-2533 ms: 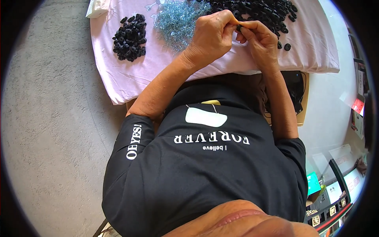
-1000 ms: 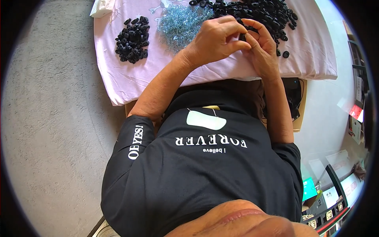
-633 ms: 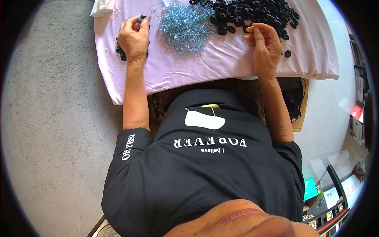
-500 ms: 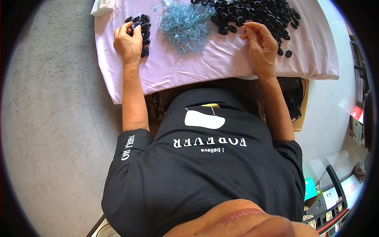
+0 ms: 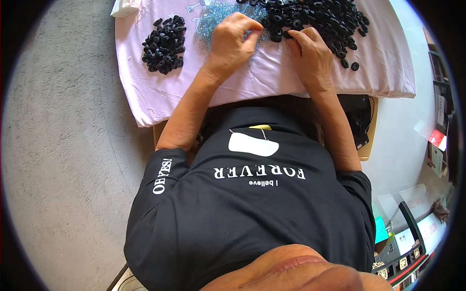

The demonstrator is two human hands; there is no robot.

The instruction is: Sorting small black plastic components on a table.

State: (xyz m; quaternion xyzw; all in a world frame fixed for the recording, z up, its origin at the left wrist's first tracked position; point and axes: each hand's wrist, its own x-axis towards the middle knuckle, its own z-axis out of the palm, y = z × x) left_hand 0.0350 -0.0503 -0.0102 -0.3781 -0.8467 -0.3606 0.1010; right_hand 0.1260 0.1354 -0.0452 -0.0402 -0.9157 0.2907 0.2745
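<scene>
My left hand [image 5: 233,43] reaches over a heap of tiny clear-blue pieces [image 5: 209,24], its fingers pinched together at the heap's right side. What the pinch holds, if anything, is too small to make out. A little to the right, my right hand [image 5: 311,57] is also closed in a pinch, fingertips at the near edge of a spread of small black oval pieces with holes [image 5: 320,19]. One black piece lies at those fingertips; I cannot tell whether it is gripped. On the left sits a smaller pile of black ridged pieces [image 5: 164,46], with no hand on it.
A pale pink cloth [image 5: 145,97] covers the table. A white object [image 5: 125,7] stands at its far left corner. Under the table's right side is a cardboard box [image 5: 370,140] with dark things in it. Boxes and a shelf [image 5: 410,242] stand at the right.
My left hand has left the black ridged pile and moved right, over the blue heap. My right hand has shifted slightly left, toward it.
</scene>
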